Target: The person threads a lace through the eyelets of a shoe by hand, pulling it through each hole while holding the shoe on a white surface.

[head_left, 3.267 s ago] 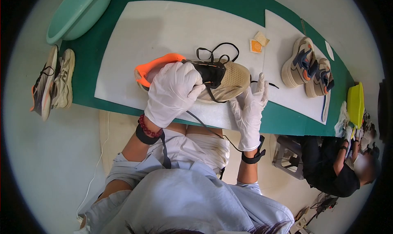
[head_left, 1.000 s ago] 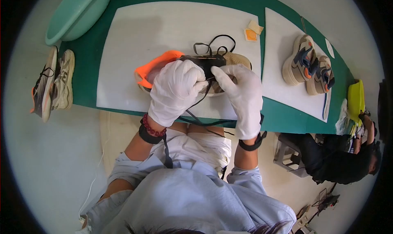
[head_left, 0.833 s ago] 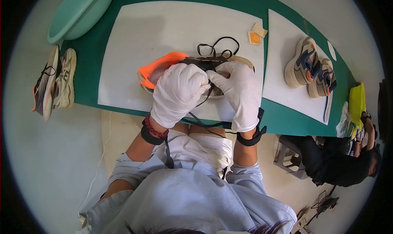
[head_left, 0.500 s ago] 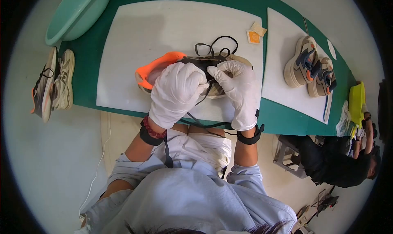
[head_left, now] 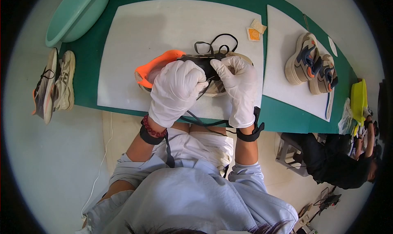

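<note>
A beige and black shoe (head_left: 156,66) with an orange collar lies on the white mat, its toe to the right. My left hand (head_left: 177,91), in a white glove, is closed at the shoe's near side by the lace holes; the fingertips hide what they pinch. My gloved right hand (head_left: 237,88) is bent over the front part of the shoe, thumb on the black tongue area, and what its fingers hold is hidden. A black lace (head_left: 224,35) loops beyond the shoe, and another length hangs over the table's near edge.
A green basin (head_left: 75,17) stands at the back left, above a pair of shoes (head_left: 64,80). On the right mat (head_left: 282,76) are two beige and navy shoes (head_left: 301,60). Small packets (head_left: 254,33) lie at the back. A person (head_left: 339,162) sits at the far right near a yellow basket (head_left: 359,101).
My right hand has come from beyond the toe to the shoe's lace area, and its fingers have bent. Since then it has shifted only slightly. My left hand has stayed at the shoe.
</note>
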`<state>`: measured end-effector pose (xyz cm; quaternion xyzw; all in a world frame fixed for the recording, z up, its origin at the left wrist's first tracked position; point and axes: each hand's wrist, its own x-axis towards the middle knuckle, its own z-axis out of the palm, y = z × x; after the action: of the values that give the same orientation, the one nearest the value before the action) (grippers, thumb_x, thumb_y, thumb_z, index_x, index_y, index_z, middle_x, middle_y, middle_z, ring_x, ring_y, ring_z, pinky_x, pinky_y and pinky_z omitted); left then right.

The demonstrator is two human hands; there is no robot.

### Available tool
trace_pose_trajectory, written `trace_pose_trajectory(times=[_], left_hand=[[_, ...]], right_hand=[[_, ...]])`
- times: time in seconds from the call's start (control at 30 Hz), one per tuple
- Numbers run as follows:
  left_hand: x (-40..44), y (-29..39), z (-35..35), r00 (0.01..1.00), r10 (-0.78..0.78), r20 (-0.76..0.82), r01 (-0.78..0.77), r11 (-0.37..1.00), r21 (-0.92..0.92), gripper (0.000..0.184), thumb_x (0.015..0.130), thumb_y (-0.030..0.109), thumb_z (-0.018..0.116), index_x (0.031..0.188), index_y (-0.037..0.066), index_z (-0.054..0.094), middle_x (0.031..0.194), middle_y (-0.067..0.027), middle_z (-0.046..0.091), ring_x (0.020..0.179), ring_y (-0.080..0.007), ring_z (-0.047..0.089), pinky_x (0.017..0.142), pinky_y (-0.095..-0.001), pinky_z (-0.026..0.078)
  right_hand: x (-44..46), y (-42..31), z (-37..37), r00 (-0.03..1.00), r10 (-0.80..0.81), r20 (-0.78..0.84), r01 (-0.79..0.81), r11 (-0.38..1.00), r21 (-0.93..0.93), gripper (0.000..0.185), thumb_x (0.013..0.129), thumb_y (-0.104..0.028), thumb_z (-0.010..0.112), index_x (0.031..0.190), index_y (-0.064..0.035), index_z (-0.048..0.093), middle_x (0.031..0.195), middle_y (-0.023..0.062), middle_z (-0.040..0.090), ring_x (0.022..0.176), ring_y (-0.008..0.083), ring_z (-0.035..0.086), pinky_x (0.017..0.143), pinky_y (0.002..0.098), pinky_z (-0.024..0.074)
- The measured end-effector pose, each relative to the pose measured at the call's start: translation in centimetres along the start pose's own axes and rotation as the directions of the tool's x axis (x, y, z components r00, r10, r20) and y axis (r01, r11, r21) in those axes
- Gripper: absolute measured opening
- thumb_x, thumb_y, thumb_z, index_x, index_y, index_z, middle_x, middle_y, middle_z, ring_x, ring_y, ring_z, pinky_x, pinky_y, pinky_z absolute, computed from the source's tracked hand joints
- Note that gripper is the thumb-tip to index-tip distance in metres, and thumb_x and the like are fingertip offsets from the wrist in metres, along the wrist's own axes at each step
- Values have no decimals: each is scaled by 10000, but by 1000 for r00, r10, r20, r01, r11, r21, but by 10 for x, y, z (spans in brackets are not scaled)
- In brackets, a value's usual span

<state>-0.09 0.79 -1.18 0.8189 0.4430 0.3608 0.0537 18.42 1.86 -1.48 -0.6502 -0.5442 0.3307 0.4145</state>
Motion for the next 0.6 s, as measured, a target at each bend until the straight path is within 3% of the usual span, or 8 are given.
trace_pose_trajectory(times=[0.17, 0.6], left_hand=[[-1, -4, 2, 999, 42, 24, -43, 998, 35, 238, 855, 187, 815, 963, 144, 608, 944, -15, 622, 885, -252, 621, 816, -410, 510], [1, 0, -1, 1000, 0, 13, 0, 1000, -21, 225, 807, 126, 849, 920, 128, 655, 922, -8, 686, 868, -269, 665, 793, -418, 533]], right_hand=[[1, 1, 0, 1000, 4, -8, -4, 1000, 22, 340, 927, -348, 875, 864, -32, 765, 691, 66, 654, 620, 178, 582, 613, 337, 477], [4, 6, 2, 998, -4, -59, 9, 996, 87, 330, 928, -334, 878, 904, -20, 779, 710, 67, 668, 632, 157, 580, 625, 316, 484]])
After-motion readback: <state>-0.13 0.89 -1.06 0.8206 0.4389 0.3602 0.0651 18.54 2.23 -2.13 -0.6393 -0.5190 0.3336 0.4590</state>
